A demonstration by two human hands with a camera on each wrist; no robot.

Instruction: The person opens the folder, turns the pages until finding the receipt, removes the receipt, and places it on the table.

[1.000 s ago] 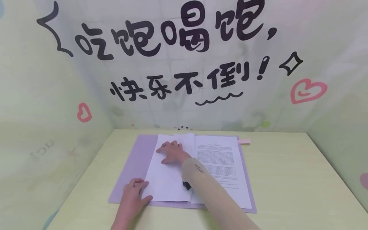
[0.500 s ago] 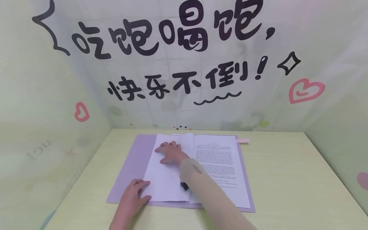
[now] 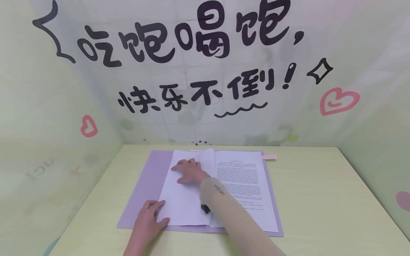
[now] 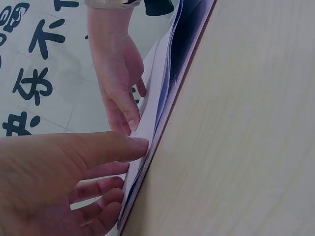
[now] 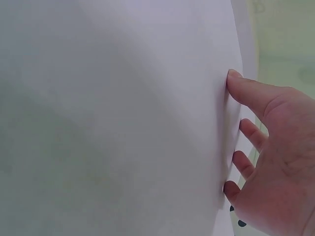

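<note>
Flattening the page: this looks like the step in hand. The blank page (image 3: 184,208) lies on the left side of the open folder (image 3: 145,188), on the table (image 3: 323,202).
Right hand (image 3: 191,171): spread over the upper part of the page, thumb and fingers apart, fingertips touching the paper; nothing is clamped.
Left hand (image 3: 148,218): at the page's lower left corner, thumb and fingers apart; the left wrist view shows the thumb against the sheet edges. Whether it pinches any sheet I cannot tell.
Fold: near the middle the paper bows up, and the left wrist view shows a gap under the sheets, so pressure is probably most useful there.
Right hand's pressure: best kept light and even, sweeping with flat fingers from the fold outward; digging in with the tips could crease the sheet.
Left hand's part: steadying the corner seems right, without dragging the page off line.
Sleeve (image 3: 237,217): crosses the printed page (image 3: 238,174), so the forearm should ride high enough not to ruck it.
Pink tab (image 3: 269,156): sticks out at the folder's upper right, well apart from both hands.
</note>
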